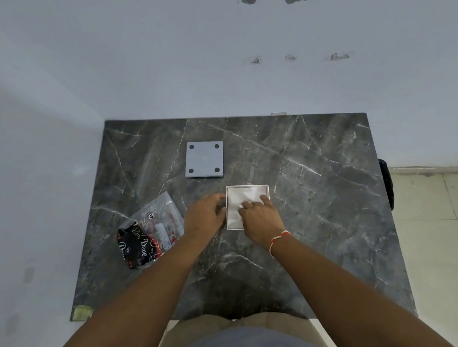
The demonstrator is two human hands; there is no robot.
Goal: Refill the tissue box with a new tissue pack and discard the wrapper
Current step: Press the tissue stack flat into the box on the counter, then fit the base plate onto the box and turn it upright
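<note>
A white square tissue box (pixel 266 189) stands open-topped near the middle of the dark marble table, with white tissues (pixel 243 196) filling it. My right hand (pixel 262 219) rests on the tissues, fingers pressed down into the box. My left hand (pixel 205 214) grips the box's left wall from outside. The empty clear wrapper (pixel 148 232), printed black and red, lies crumpled on the table to the left of my left forearm. The box's grey lid (pixel 204 159), showing four dark round pads, lies flat behind the box.
The marble table (pixel 316 195) stands against a white wall at the back and on the left. A dark object (pixel 387 183) hangs off the table's right edge. Pale tiled floor (pixel 435 229) lies to the right.
</note>
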